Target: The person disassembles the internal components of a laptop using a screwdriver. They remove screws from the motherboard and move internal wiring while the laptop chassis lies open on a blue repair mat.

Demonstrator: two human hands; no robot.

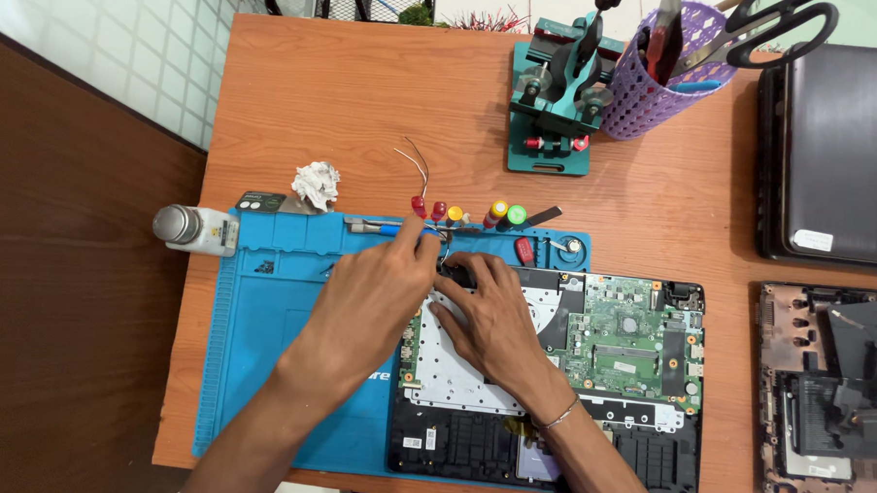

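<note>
An opened laptop base (648,380) lies on a blue work mat (270,328), its green circuit board (630,326) and a silver metal plate (453,373) exposed. My left hand (374,293) hovers over the laptop's upper left corner, fingers pinched on a thin blue-handled tool (400,231). My right hand (485,311) rests flat on the silver plate, fingertips at a small black part (454,273) near the top edge. A bracelet sits on my right wrist.
Along the mat's top edge stand several coloured screwdriver handles (469,215). A crumpled tissue (315,183), a silver-capped bottle (194,229), a teal clamp stand (558,95), a purple basket with scissors (663,75), a closed dark laptop (840,154) and another dismantled laptop shell (827,396) surround the mat.
</note>
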